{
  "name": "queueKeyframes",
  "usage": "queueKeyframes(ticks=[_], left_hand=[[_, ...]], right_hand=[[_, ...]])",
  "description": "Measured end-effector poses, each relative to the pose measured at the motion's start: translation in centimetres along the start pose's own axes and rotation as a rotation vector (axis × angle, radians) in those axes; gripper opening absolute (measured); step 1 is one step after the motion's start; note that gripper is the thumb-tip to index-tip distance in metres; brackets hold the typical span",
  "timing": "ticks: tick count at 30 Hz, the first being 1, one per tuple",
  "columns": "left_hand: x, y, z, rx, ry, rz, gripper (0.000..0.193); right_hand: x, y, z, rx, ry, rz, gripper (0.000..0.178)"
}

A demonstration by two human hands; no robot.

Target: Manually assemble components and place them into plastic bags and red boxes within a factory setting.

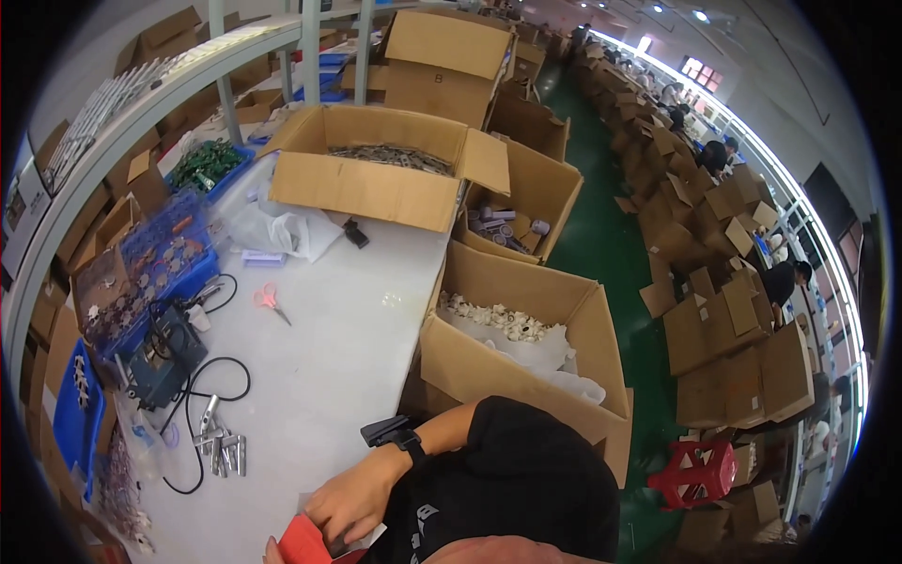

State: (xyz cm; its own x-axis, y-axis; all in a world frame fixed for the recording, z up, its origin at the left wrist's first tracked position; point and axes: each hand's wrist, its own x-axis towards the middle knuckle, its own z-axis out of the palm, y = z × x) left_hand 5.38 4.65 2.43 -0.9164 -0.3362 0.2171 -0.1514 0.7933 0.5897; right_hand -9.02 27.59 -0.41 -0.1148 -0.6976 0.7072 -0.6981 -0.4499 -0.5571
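Note:
At the lower edge, a small red box (303,542) with pale flaps lies between my hands. My left hand (272,553) shows only its fingertips, pressed against the box's left side. My right hand (352,498), with a black watch on the wrist, has its fingers curled down into the box's opening; what they grip is hidden. A flat black object (385,430) sits beside that wrist. Left of the hands, several silver metal tubes (221,449) lie in a loose pile on the white table (310,376). Farther up lie pink-handled scissors (271,301).
A dark blue-grey device (167,355) with a looping black cable (191,404) stands at the left, near blue bins (193,273) of small parts. An open carton (366,191) occupies the far end. More cartons (526,362) line the right side, beside a green floor (601,235) and red stool (695,470).

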Motion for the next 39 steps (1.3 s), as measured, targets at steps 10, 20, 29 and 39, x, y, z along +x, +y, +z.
queueKeyframes(ticks=[10, 20, 29, 39], left_hand=[[3.6, -14.4, 7.8, 0.389, 0.305, -0.235, 0.041], [5.0, -36.3, 22.7, 0.821, 0.596, -0.504, 0.028], [7.3, -20.8, 11.1, 0.368, 0.185, -0.186, 0.036], [5.7, -4.1, -2.9, 0.332, -0.367, 0.368, 0.088]], right_hand=[[-3.4, -0.2, 0.9, -0.046, 0.115, 0.163, 0.025], [-3.2, 0.4, -3.6, -0.183, 0.027, 0.170, 0.033], [-4.2, 0.3, -2.2, -0.364, 0.098, 0.401, 0.058], [-2.6, 1.1, -3.4, -0.312, -0.086, 0.562, 0.069]])
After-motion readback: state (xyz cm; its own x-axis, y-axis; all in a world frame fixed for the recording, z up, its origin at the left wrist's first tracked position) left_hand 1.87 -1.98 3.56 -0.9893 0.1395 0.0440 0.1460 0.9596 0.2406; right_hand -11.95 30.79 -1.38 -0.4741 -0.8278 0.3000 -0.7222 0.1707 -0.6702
